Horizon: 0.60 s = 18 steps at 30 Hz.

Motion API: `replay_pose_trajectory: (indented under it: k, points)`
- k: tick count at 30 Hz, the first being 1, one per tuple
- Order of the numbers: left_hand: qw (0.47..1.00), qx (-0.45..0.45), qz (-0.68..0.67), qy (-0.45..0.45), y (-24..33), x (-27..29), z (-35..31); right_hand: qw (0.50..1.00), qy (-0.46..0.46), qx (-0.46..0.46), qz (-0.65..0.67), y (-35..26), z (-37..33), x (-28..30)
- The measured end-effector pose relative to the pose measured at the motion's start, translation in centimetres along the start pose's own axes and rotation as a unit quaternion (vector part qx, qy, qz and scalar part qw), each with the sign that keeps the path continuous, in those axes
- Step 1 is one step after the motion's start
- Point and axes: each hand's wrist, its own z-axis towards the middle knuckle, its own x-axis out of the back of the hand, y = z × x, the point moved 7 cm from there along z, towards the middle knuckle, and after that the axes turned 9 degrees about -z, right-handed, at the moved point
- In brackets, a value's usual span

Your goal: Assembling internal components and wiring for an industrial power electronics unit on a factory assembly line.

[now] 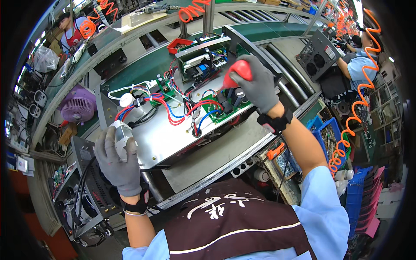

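Note:
My right hand (260,82), in a grey glove, is closed around a red squeeze bottle (240,71). The bottle tilts down to the left, its narrow tip close to a green circuit board (223,113) with black parts and red and blue wires. This board sits on a silver metal chassis (160,138) in front of me. At the chassis's left end my left hand (116,160), also gloved, has its fingers and thumb around a pale metal bracket (124,130). A white-capped cylinder (127,100) and bundled wires (162,102) stand nearby.
Metal rollers (286,78) run under and beside the chassis. A dark open-sided unit (93,190) stands at lower left, a purple fan (78,106) above it. Blue bins (327,134) and a coiled orange hose (357,104) are at right. A co-worker (364,65) handles a dark case (318,56).

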Motion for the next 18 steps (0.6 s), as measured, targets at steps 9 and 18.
replay_pose_trajectory:
  k: [9,18]
  points:
    - [0.954,0.045,-0.296,-0.035,-1.8,-1.1,-0.9,0.795,0.214,-0.335,0.459,6.5,-9.4,6.6]
    - [0.959,0.043,-0.254,0.117,-3.9,-0.2,-2.5,0.732,0.346,-0.429,0.401,13.5,-27.9,3.0]
